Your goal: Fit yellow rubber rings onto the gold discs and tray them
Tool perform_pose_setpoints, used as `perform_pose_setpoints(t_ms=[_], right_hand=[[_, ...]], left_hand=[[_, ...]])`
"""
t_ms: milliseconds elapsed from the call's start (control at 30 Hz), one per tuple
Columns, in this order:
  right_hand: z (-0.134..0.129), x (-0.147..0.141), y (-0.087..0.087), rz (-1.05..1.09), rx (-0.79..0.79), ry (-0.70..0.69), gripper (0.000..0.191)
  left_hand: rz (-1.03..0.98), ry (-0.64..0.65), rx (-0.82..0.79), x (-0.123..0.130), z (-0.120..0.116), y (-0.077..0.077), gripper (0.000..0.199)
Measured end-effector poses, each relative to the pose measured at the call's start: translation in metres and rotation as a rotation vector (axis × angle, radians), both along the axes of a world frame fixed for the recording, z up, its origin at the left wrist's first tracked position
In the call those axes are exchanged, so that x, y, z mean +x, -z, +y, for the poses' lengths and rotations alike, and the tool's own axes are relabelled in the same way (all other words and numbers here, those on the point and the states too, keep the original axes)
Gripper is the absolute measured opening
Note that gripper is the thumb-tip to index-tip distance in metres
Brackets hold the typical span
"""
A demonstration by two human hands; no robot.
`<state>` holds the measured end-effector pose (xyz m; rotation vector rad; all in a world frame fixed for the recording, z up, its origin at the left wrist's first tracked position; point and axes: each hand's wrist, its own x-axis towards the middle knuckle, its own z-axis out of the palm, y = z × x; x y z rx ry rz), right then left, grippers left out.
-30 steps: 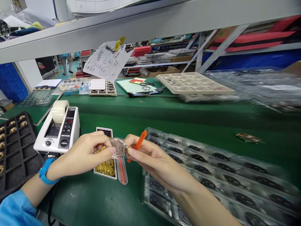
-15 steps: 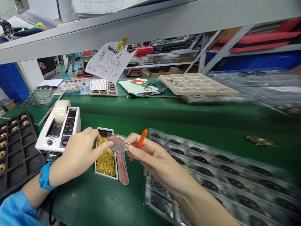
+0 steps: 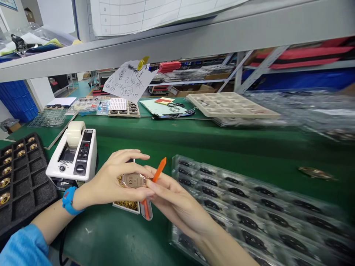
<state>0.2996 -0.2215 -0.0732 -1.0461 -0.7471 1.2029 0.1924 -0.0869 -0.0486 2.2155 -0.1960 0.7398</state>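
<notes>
Between both hands is a shiny rose-gold metal watch case [image 3: 133, 180], its flat marked back turned towards me. My left hand [image 3: 119, 181] curves around it, fingers over the top and thumb along the lower edge. My right hand [image 3: 169, 194] pinches its right end between thumb and fingers. The same hand also keeps an orange pointed plastic stick [image 3: 160, 169], sticking up between its fingers. Below the hands, partly hidden, lies a white box [image 3: 138, 208] of small yellow loops [image 3: 126, 204]. Beside it is a clear narrow case [image 3: 146, 212] with something orange inside.
A white tape dispenser [image 3: 73, 155] stands left, beside a black foam tray [image 3: 24, 177] with several gold round parts. Clear blister trays [image 3: 241, 207] of dark parts lie right. Another metal piece [image 3: 316, 172] rests farther right. A grey shelf beam [image 3: 166, 44] crosses overhead.
My left hand has moved right and closed around the watch case, fingers now over its top. The watch case has shifted slightly down. My right hand still has the orange stick.
</notes>
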Motion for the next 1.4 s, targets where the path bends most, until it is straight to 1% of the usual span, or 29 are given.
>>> perform_pose_setpoints(t_ms=[100, 233, 267, 333, 400, 467, 533, 600, 667, 700, 800, 867, 933, 1000, 1033, 1133, 1200, 1267, 1333, 1400], right_hand=[[0.003, -0.005, 0.001, 0.066, 0.018, -0.003, 0.043], [0.006, -0.013, -0.001, 0.143, 0.036, -0.021, 0.044], [0.006, -0.014, -0.002, 0.148, 0.047, -0.020, 0.044], [0.004, -0.014, -0.005, 0.137, 0.088, 0.016, 0.044], [0.000, -0.009, -0.007, 0.080, 0.126, 0.090, 0.044], [-0.003, 0.002, -0.005, -0.057, 0.116, 0.156, 0.043], [-0.002, 0.020, 0.002, -0.303, 0.065, 0.190, 0.043], [0.005, 0.044, 0.014, -0.702, 0.000, 0.195, 0.042], [0.020, 0.068, 0.026, -1.191, -0.066, 0.183, 0.041], [0.029, 0.079, 0.031, -1.305, -0.108, 0.206, 0.037], [0.068, 0.100, 0.040, -1.496, -0.227, 0.268, 0.026], [0.098, 0.105, 0.041, -1.594, -0.292, 0.271, 0.025], [0.129, 0.104, 0.044, -1.665, -0.359, 0.248, 0.023], [0.155, 0.100, 0.049, -1.706, -0.435, 0.211, 0.019], [0.166, 0.097, 0.052, -1.717, -0.472, 0.189, 0.020], [0.185, 0.091, 0.061, -1.732, -0.557, 0.130, 0.025], [0.184, 0.089, 0.064, -1.742, -0.581, 0.124, 0.025], [0.174, 0.090, 0.063, -1.756, -0.573, 0.142, 0.025], [0.156, 0.091, 0.061, -1.770, -0.540, 0.166, 0.021], [0.134, 0.094, 0.060, -1.777, -0.504, 0.191, 0.024]], left_hand=[[0.081, 0.060, 0.018, -0.003, 0.004, -0.004, 0.030], [0.085, 0.163, 0.061, -0.010, 0.008, -0.016, 0.044], [0.084, 0.167, 0.085, -0.012, 0.008, -0.018, 0.047], [0.074, 0.113, 0.132, -0.018, 0.011, -0.020, 0.052], [0.013, -0.001, 0.157, -0.027, 0.014, -0.015, 0.056], [-0.090, -0.136, 0.188, -0.040, 0.019, -0.006, 0.057], [-0.166, -0.271, 0.282, -0.058, 0.024, 0.007, 0.050], [-0.193, -0.431, 0.414, -0.079, 0.027, 0.021, 0.040], [-0.211, -0.608, 0.501, -0.101, 0.030, 0.034, 0.036], [-0.217, -0.698, 0.512, -0.112, 0.031, 0.040, 0.036], [-0.170, -0.941, 0.474, -0.135, 0.035, 0.054, 0.042], [-0.081, -1.045, 0.442, -0.143, 0.038, 0.061, 0.048], [0.014, -1.085, 0.444, -0.145, 0.039, 0.065, 0.058], [0.072, -1.077, 0.497, -0.142, 0.038, 0.068, 0.068], [0.084, -1.066, 0.539, -0.139, 0.037, 0.068, 0.071], [0.117, -1.038, 0.624, -0.127, 0.033, 0.069, 0.075], [0.158, -1.041, 0.623, -0.119, 0.031, 0.070, 0.075], [0.189, -1.056, 0.604, -0.113, 0.031, 0.071, 0.074], [0.197, -1.071, 0.585, -0.110, 0.032, 0.071, 0.071], [0.200, -1.076, 0.566, -0.108, 0.032, 0.071, 0.069]])
